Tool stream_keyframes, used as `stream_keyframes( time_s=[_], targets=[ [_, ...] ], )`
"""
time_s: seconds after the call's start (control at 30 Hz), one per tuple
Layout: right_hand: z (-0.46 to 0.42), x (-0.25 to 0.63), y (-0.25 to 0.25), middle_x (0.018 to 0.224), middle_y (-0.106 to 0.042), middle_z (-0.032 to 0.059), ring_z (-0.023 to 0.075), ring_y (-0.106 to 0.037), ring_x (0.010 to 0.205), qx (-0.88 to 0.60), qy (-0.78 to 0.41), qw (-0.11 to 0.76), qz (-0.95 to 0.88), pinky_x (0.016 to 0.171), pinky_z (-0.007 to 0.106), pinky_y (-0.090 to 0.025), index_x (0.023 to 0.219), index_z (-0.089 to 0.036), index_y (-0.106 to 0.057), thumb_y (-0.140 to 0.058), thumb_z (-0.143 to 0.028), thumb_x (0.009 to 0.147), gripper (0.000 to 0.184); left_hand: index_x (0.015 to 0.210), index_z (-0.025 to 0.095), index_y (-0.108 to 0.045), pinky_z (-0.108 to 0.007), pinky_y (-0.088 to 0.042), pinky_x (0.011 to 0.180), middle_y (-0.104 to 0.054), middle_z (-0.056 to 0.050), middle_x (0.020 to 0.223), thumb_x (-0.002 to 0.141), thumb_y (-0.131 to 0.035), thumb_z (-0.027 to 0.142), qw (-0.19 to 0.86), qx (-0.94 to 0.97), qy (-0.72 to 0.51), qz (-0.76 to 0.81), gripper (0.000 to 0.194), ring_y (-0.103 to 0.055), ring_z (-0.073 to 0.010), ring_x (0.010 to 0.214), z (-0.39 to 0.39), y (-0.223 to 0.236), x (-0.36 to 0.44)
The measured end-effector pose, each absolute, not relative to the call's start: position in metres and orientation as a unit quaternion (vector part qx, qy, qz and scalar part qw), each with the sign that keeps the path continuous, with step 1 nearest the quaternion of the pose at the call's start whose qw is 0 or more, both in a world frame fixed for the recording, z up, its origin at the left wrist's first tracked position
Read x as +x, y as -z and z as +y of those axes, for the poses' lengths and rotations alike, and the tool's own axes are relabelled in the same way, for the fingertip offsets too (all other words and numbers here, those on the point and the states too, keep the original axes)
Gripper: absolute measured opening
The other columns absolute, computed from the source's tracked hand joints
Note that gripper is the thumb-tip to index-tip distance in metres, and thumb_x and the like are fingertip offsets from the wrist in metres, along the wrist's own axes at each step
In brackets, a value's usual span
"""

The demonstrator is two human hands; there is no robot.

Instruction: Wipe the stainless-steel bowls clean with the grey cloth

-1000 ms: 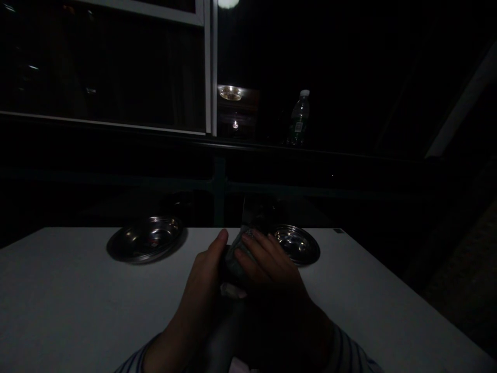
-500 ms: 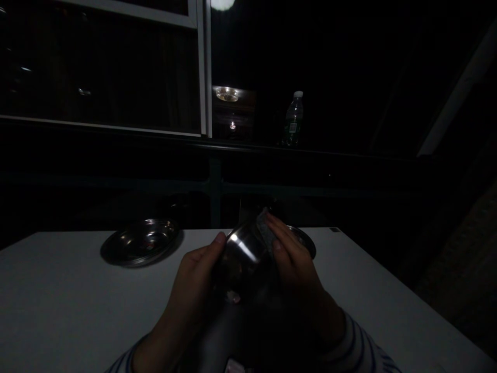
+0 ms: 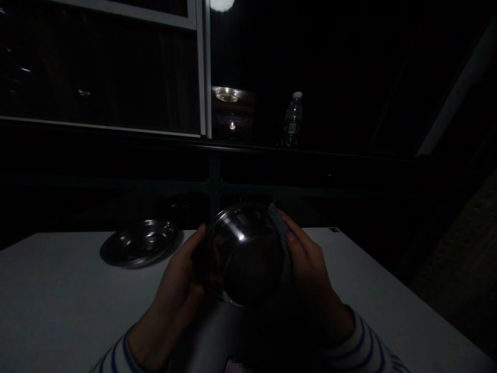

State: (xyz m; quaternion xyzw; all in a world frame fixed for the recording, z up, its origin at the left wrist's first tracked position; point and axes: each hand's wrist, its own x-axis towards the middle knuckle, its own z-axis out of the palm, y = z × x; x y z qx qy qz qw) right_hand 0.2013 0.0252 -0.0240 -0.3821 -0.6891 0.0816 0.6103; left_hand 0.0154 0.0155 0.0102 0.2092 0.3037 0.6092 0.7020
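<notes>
A shiny metal bowl is held up over the table, its rounded outer surface facing me. Around its left side my left hand is closed, with the thumb by the rim. My right hand grips a grey cloth and presses it against the bowl's right side. Striped sleeves show at both wrists. Dim light hides the fingers behind the bowl.
On the white table, a shallow metal dish lies to the left. Beyond the table, a clear plastic bottle with a white cap stands on a dark ledge near a window frame.
The bowl has turned, showing more of its rounded outside. My hands have moved apart slightly, the right one with the cloth shifting right. A dish edge behind the right hand is now hidden.
</notes>
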Motion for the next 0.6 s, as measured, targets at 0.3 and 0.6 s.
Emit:
stream_keyframes(
  time_s=[0.3, 0.6],
  targets=[
    [0.024, 0.195, 0.03, 0.132, -0.049, 0.0024, 0.018, -0.045, 0.122, -0.368, -0.079, 0.633, -0.676, 0.103, 0.038, -0.038, 0.13, -0.025, -0.044, -0.034, -0.029, 0.093, 0.038, 0.075, 0.012, -0.067, -0.024, -0.056, 0.054, -0.072, -0.003, 0.067, 0.087, -0.041, 0.016, 0.705, 0.167, -0.649, 0.232, 0.029, -0.068, -0.0149, 0.059, 0.021, -0.017, 0.005],
    [0.023, 0.181, 0.049, 0.148, -0.022, -0.001, 0.0178, -0.025, 0.134, -0.35, 0.066, 0.59, -0.725, 0.108, 0.038, -0.031, 0.143, -0.027, -0.014, -0.025, -0.018, 0.092, 0.052, 0.072, 0.014, -0.064, -0.018, -0.053, 0.051, -0.07, -0.002, 0.06, 0.088, -0.038, 0.017, 0.695, 0.139, -0.674, 0.208, 0.031, -0.066, -0.0125, 0.054, 0.021, -0.025, -0.002]
  ],
)
